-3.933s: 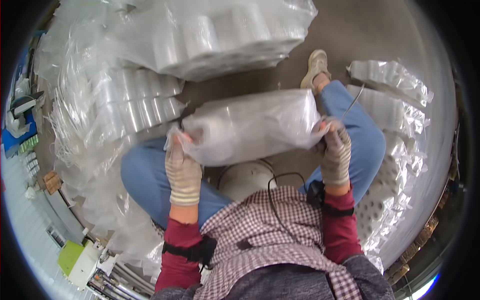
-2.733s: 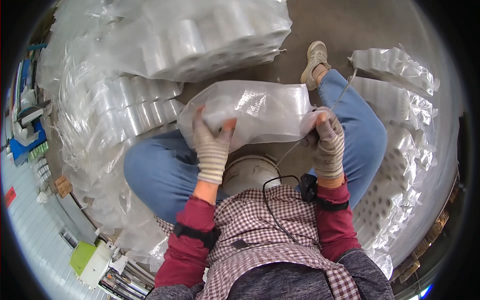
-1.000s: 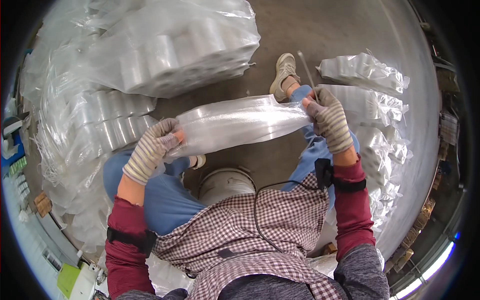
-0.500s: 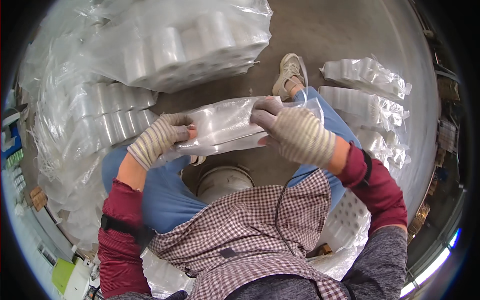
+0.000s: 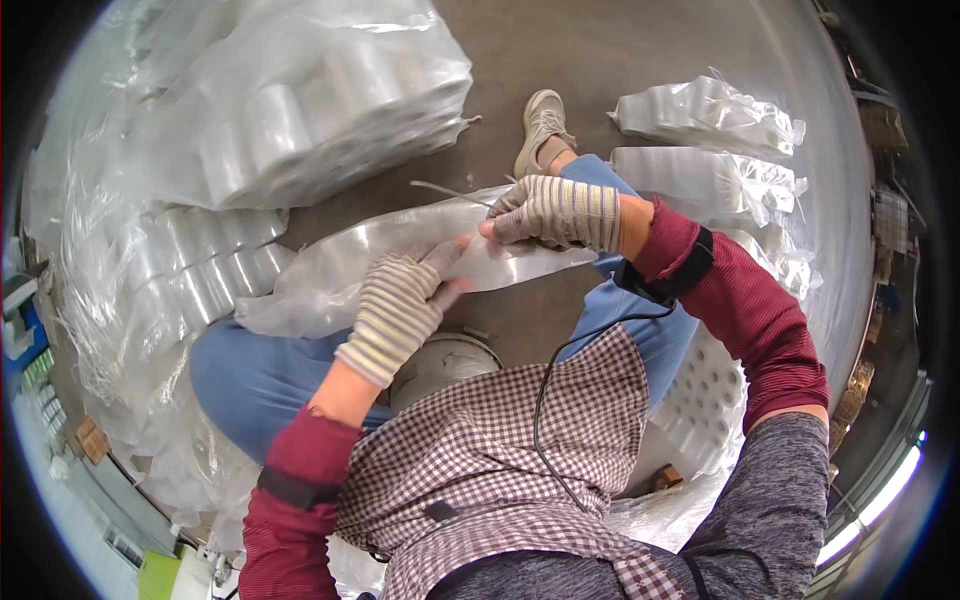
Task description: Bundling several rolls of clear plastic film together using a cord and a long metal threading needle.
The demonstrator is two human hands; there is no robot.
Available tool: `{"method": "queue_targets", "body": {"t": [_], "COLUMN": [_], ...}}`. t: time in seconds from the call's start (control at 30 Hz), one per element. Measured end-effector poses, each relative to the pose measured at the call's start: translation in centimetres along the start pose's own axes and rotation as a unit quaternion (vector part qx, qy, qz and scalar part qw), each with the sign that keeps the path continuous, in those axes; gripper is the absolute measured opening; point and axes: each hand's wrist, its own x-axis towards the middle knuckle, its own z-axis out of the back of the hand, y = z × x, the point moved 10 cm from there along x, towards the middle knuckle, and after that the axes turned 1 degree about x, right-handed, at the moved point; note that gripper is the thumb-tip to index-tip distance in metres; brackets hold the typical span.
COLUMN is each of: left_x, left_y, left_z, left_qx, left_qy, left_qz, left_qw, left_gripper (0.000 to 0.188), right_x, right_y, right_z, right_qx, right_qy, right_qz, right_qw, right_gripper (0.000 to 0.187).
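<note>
A long clear plastic bag (image 5: 370,240) stretches across above my lap, its loose left end drooping over my left knee. My left hand (image 5: 395,305), in a striped knit glove with bare fingertips, rests against the bag's middle, thumb and fingers apart. Gloved the same way, my right hand (image 5: 565,212) pinches the bag near its right end. A thin white strip (image 5: 445,190) sticks out leftward from the right fingers. What lies beneath those fingers is hidden.
A large plastic-wrapped bundle of clear cylinders (image 5: 320,110) stands at the upper left, with more wrapped rows (image 5: 215,255) below it. Tied clear packs (image 5: 700,180) lie to the right. A round bucket (image 5: 445,365) is between my legs; a holed pack (image 5: 700,400) sits beside my right thigh.
My left hand has moved right from the bag's left end to its middle. My right hand has shifted up and left; the white strip now points left from it.
</note>
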Motion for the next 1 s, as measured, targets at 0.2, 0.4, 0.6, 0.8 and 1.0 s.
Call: {"method": "queue_targets", "body": {"t": [0.2, 0.4, 0.6, 0.8, 1.0], "left_x": [-0.1, 0.5, 2.6, 4.2, 5.1], "left_y": [4.6, 6.1, -2.6, -3.0, -2.2], "left_z": [-3.9, -6.7, -3.1, -5.9, -5.9], "left_qx": [-0.199, -0.154, -0.053, 0.103, 0.072], "left_qy": [0.032, 0.184, -0.020, -0.061, -0.071], "left_qz": [0.198, 0.307, -0.039, -0.035, -0.041], "left_qw": [0.959, 0.921, 0.998, 0.992, 0.994], "left_gripper": [0.022, 0.023, 0.050, 0.047, 0.024], "right_x": [-7.6, -4.1, -3.6, -4.0, -13.6], "right_y": [6.1, 0.3, -7.5, -6.6, 1.6], "right_z": [4.4, 1.0, 0.3, -3.8, 2.0], "right_qx": [-0.187, -0.379, 0.279, 0.555, -0.295], "right_qy": [-0.136, -0.039, -0.102, -0.070, -0.419], "right_qz": [0.395, 0.122, -0.026, 0.060, 0.385], "right_qw": [0.889, 0.916, 0.955, 0.827, 0.768], "right_gripper": [0.040, 0.037, 0.031, 0.019, 0.030]}}
